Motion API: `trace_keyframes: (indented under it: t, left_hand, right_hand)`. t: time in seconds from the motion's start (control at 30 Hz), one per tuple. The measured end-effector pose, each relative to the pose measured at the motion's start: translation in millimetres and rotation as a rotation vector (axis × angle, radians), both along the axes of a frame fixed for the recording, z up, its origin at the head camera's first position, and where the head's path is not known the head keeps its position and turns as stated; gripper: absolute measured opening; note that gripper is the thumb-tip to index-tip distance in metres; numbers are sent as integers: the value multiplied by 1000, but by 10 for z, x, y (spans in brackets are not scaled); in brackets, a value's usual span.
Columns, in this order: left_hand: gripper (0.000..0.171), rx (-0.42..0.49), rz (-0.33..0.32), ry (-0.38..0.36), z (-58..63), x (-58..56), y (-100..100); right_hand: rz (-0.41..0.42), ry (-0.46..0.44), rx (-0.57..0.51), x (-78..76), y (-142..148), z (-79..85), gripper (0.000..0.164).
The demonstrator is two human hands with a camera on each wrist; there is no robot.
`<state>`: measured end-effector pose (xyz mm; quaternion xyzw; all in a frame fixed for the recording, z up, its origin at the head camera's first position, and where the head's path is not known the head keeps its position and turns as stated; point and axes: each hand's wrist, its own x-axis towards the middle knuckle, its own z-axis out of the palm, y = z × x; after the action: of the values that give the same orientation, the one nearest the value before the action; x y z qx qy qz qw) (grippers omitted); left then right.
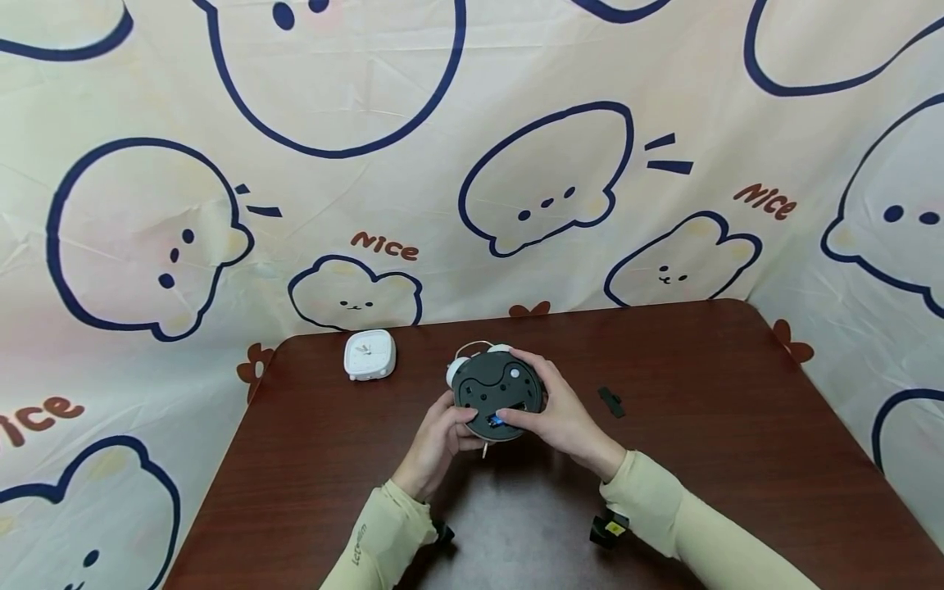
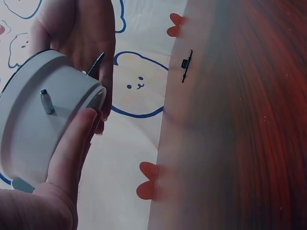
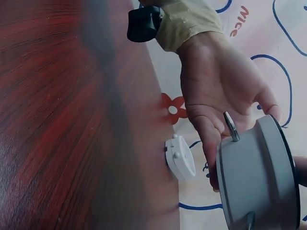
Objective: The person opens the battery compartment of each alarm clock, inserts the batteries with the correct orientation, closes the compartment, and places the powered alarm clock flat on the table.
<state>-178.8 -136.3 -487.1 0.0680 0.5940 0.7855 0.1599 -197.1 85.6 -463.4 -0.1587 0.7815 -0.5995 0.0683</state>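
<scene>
A twin-bell alarm clock [image 1: 483,381] is held up over the table with its dark back toward the head camera. Its battery compartment lies uncovered, showing a blue battery [image 1: 496,420]. My left hand [image 1: 440,442] grips the clock's lower left side, thumb on the back, fingers around the white casing. On the right side, my right hand [image 1: 564,414] holds the rim with its fingers, and its thumb presses by the battery. In the left wrist view the white casing [image 2: 33,120] and its metal legs show. The clock's face is hidden from the head view.
A small black battery cover [image 1: 611,401] lies on the brown table [image 1: 701,410] right of the clock. A white square clock [image 1: 370,355] stands at the back left edge. Behind the table hangs a cartoon-printed cloth [image 1: 369,188].
</scene>
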Motion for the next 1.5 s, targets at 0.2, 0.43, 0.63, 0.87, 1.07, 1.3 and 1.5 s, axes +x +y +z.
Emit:
trace_keyframes:
  t: [0.2,0.43,0.63,0.87,1.07,1.3,1.5]
  left_hand:
    - [51,-9,6,6,-7,-2,-3]
    - [52,-13,4,-12,-16,1,-1]
    - [50,-24,3,-16,-41,14,-11]
    - [44,2,-1,3,-57,30,-24]
    - [43,28,4,17,-45,44,-29]
    - [43,30,12,16,-27,40,-34]
    - [43,41,15,25,-5,34,-30]
  right_hand:
    - [-25,34,23,31,-30,8,84]
    - [-18,47,48,17,-8,-5,84]
    - [41,18,13,-32,94,-32,76]
    - [5,33,27,-168,307,40,51]
    - [-90,17,137,-406,672,64,46]
    - [-164,-55,271,-599,1129,-116,47]
    - [-176,-124,396,-651,1328,-276,48]
